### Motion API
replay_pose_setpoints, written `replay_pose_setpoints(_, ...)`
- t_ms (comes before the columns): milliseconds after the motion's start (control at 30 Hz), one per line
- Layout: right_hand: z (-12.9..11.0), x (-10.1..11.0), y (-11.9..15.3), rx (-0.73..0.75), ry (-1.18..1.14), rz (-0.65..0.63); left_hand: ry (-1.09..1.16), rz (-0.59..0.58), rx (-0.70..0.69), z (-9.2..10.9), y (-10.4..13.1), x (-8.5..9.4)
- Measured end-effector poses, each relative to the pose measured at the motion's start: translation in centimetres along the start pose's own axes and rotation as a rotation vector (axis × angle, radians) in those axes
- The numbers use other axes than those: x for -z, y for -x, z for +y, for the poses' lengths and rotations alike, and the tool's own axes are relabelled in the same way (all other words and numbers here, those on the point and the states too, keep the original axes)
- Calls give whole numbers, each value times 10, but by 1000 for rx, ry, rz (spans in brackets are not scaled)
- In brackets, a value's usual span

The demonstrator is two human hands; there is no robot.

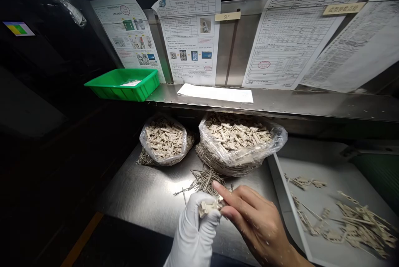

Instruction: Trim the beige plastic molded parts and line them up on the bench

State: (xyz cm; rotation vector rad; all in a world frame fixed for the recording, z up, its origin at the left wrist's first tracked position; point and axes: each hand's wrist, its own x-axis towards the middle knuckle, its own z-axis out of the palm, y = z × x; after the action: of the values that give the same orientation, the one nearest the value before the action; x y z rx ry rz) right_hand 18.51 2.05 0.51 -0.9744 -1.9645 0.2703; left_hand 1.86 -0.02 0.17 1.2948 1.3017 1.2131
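Observation:
My left hand (193, 229), in a white glove, is closed around a small beige plastic part (209, 208) with a hollow, squarish end. My bare right hand (258, 217) meets the part's right end, its thumb against that end and its index finger reaching over it. The exact contact under the fingers is partly hidden. Just beyond both hands lies a loose pile of thin sprue sticks (207, 182) on the metal table (143, 192). Behind the pile stand two clear plastic bags full of similar beige parts, a smaller left bag (163, 140) and a larger right bag (240, 138).
At right a grey tray (299, 225) holds sprues with beige pieces (358, 221). On the metal shelf (274, 101) above sit a green bin (124, 88) and a folded white paper (215, 93). Printed sheets (190, 38) stand behind the shelf.

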Motion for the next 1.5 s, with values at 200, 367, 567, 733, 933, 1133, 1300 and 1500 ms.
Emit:
replay_pose_setpoints(200, -2, 0, -1, 20, 18, 7, 177, -97, 95, 3, -4, 3)
replay_pose_setpoints(367, -4, 4, -7, -255, -298, 1, 259, -65, 119, 2, -9, 4)
replay_pose_setpoints(567, -7, 1, -7, -545, -502, -192, 335, 13, -42, -5, -15, -1)
replay_pose_setpoints(733, 1, 13, -4, -343, -268, -182, 333, -13, 101, -1, -13, 5)
replay_pose_setpoints(933, -8, 48, -30, 106, 311, -230, 133, -77, -24, 5, -8, 16)
replay_pose_setpoints(1133, -30, 60, -58, 330, 543, -202, -40, -140, -191, 3, -12, 23)
replay_pose_setpoints(1300, -42, 62, -67, 416, 613, -228, -123, -156, -201, 2, -13, 26)
replay_pose_setpoints(1500, -49, 62, -74, 479, 627, -263, -110, -89, -250, 3, -12, 26)
